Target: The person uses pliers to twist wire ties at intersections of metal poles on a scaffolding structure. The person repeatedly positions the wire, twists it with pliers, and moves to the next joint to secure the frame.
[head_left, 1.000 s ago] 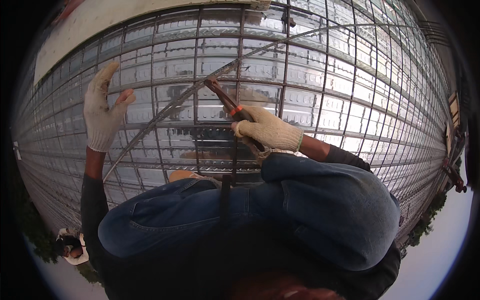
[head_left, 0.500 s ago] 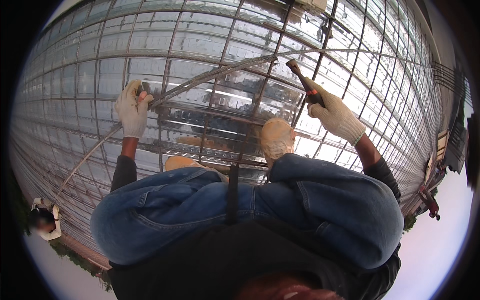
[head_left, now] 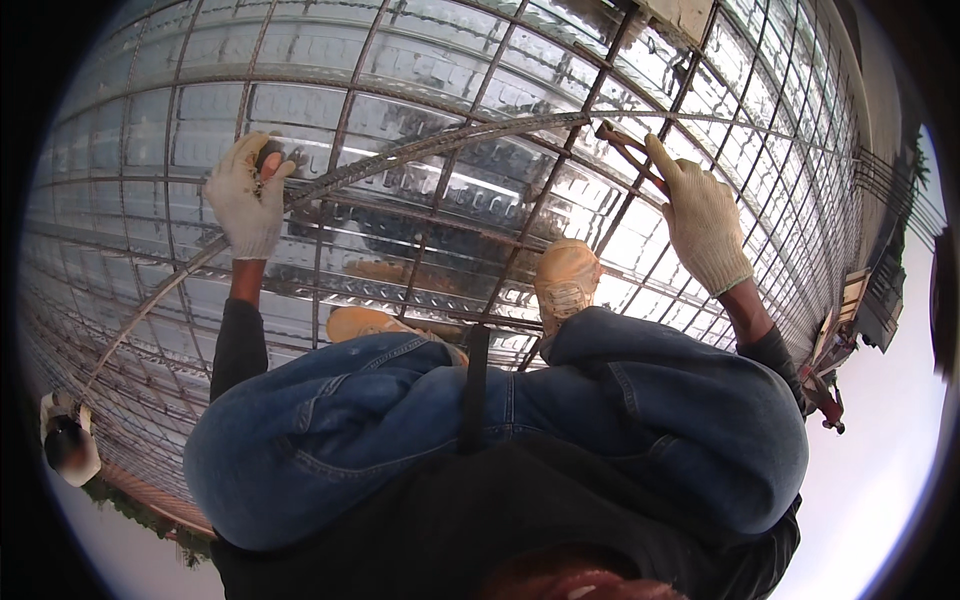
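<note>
My right hand (head_left: 705,220), in a pale knit glove, is closed around the handles of a pair of pincers (head_left: 628,152). The handles stand somewhat apart, and the jaws are close to a crossing of steel bars. My left hand (head_left: 243,205), also gloved, is raised over a long rebar (head_left: 400,156) that runs slantwise across the grid. Its fingers are curled toward the thumb around something dark that I cannot make out. Under both hands spreads the rebar mesh (head_left: 345,105), above shiny ribbed metal sheeting (head_left: 400,50).
I squat with tan shoes (head_left: 568,275) on the mesh. A pale block (head_left: 680,15) lies at the far edge. One person (head_left: 70,440) is at the far left, another (head_left: 826,403) at the right. Bundled bars (head_left: 900,185) stick out at the right rim.
The pincers have turned and their handles now show spread, with the jaws nearer the bar crossing. My left hand has shifted slightly left and up in the view, which has itself moved a little.
</note>
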`<state>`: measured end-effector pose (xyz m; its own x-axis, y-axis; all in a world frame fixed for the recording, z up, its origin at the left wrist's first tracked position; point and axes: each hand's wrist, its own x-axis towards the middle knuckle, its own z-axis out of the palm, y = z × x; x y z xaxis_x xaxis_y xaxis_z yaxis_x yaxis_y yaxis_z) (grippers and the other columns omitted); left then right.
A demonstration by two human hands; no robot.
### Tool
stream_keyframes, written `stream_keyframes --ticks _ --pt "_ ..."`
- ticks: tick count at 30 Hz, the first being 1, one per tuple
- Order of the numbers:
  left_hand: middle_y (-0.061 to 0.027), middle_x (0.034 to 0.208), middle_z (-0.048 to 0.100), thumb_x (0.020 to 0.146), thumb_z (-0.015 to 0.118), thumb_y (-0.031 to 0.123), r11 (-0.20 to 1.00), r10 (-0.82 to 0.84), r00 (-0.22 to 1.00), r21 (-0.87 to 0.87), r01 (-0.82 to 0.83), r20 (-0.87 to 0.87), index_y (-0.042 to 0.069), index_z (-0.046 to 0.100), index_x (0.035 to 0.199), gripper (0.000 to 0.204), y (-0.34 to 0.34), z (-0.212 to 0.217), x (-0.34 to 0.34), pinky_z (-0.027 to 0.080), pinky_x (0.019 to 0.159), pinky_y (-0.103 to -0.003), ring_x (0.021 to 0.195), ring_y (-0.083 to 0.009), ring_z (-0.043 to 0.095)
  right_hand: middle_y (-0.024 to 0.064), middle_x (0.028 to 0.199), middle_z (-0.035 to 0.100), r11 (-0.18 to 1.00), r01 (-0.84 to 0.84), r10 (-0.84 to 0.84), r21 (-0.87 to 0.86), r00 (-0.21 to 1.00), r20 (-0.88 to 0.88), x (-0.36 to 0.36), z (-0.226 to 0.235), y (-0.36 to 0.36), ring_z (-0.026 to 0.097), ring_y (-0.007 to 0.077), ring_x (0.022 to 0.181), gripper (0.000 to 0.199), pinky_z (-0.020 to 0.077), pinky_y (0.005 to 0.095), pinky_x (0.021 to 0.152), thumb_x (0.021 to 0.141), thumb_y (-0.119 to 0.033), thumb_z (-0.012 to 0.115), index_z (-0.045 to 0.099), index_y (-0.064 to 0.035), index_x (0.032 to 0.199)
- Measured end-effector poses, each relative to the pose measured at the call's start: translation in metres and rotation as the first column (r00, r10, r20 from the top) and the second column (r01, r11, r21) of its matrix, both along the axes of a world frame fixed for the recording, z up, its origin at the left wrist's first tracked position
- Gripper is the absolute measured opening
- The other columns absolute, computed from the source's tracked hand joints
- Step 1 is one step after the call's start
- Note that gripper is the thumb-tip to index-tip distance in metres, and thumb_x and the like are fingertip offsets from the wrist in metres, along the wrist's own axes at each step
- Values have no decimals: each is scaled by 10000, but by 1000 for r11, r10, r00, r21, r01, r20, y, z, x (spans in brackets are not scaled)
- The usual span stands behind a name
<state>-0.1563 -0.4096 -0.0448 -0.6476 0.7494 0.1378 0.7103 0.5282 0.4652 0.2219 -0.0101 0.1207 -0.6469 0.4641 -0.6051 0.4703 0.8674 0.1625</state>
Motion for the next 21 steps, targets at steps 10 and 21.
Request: stream_keyframes --ticks 10,21 --pt "-155 1209 816 859 954 224 996 -1 1000 88 2 -4 15 816 1210 432 4 -7 -1 586 922 -455 1038 -366 771 149 1216 763 954 -191 172 232 980 102 -26 4 -3 793 341 1063 603 640 495 929 1098 -116 684 532 -228 1671" --pt "-105 1224 813 840 984 246 997 40 999 67 -39 -19 54 820 1199 438 3 -3 3 558 961 -468 1091 -335 758 116 1248 748 864 -362 310 349 930 196 -38 5 -15 767 317 1114 582 530 545 1093 1087 -129 687 558 -266 1637"
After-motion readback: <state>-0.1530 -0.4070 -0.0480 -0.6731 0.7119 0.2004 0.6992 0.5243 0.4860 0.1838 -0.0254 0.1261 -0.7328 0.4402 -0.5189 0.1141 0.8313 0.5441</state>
